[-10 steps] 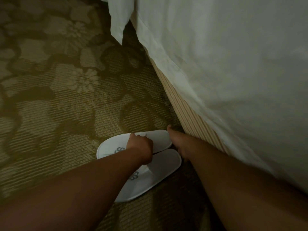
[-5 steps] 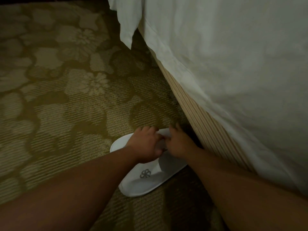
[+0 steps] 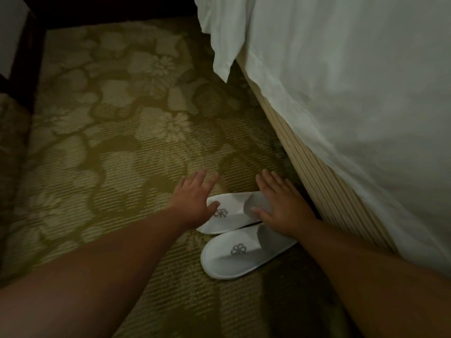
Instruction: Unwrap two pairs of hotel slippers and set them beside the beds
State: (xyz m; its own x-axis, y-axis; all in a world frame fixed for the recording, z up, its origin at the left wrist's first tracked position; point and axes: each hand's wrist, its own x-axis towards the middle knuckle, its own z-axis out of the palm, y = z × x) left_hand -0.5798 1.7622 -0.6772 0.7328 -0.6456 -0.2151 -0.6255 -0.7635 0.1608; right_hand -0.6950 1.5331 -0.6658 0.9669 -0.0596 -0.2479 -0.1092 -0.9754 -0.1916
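Note:
Two white hotel slippers with grey flower logos lie side by side on the carpet, close to the bed base. The far slipper (image 3: 231,213) is partly under both hands; the near slipper (image 3: 241,254) lies just in front of it. My left hand (image 3: 195,198) is spread flat, its thumb on the far slipper's toe end. My right hand (image 3: 280,203) is also spread, covering the far slipper's heel end beside the bed (image 3: 353,93). Neither hand grips anything. No wrapping is in view.
The white sheet hangs over the bed's striped beige base (image 3: 324,186) on the right. Floral olive carpet (image 3: 109,142) covers the floor. Dark furniture (image 3: 26,57) stands at the far left, with another dark edge along the top.
Both hands have let go of the slippers and opened flat. The slippers now lie apart, side by side, instead of overlapped under the hands.

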